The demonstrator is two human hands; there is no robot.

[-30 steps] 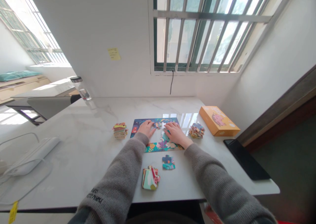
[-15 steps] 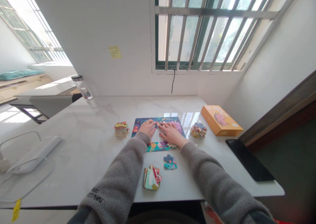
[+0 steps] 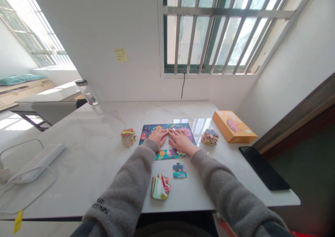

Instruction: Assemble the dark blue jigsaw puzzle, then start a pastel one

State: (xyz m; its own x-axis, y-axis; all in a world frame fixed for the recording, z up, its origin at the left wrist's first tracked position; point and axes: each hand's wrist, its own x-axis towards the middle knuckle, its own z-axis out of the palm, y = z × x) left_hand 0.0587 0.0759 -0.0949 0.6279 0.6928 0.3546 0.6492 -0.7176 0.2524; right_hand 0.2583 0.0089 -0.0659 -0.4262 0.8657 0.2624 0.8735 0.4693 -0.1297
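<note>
1. You are resting your left hand (image 3: 158,137) palm down on the puzzle (image 3: 162,154), its fingers stretching out straight and spreading a little, with nothing visible in its grasp.
2. You are laying your right hand (image 3: 180,141) flat there too, fingers likewise reaching out straight. The 2 hands are angling inward, with their fingertips almost meeting in the puzzle's far half, probably for even, gentle pressure at that spot. I cannot tell whether a piece is hiding under them.
3. The puzzle is lying flat on the table (image 3: 91,160), directly in front of you, likely so that each hand is working at equal reach. A pale patch is showing between your hands.
4. A stack (image 3: 128,137) is standing just left of the puzzle and a messier heap (image 3: 209,137) is sitting just right, presumably close by without covering the picture.
5. A pile (image 3: 160,188) and a loose bit (image 3: 179,170) are lying on the near side, seemingly sorted apart.
6. The orange box (image 3: 235,126) and a black slab (image 3: 264,168) are occupying the far right, apparently out of your way.
</note>
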